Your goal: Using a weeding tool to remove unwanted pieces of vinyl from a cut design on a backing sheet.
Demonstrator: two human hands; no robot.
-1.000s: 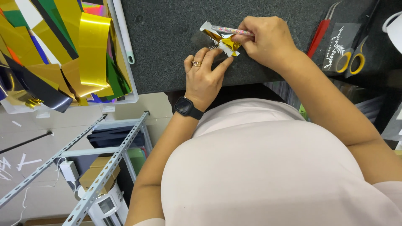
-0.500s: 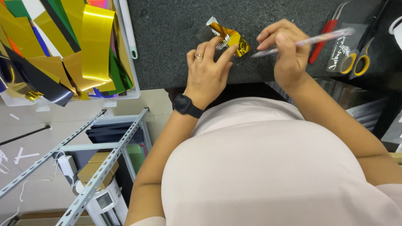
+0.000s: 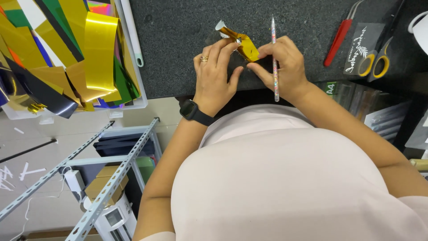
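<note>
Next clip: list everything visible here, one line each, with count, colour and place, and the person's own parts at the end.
crumpled gold foil piece: one, gold with a white backing, between both hands on the mat
clear glitter-filled pen tool: one, transparent, in the right hand
dark speckled work mat: one, black-grey, top centre
foil sheets in a clear tray: many, gold, green, black and more, upper left
red-handled tweezers: one, right of the hands
yellow-handled scissors: one, far right
metal shelf rails: grey, lower left
black wrist watch: one, left wrist
left hand: fingers on the foil
right hand: grip around the pen, fingertips on the foil
</note>
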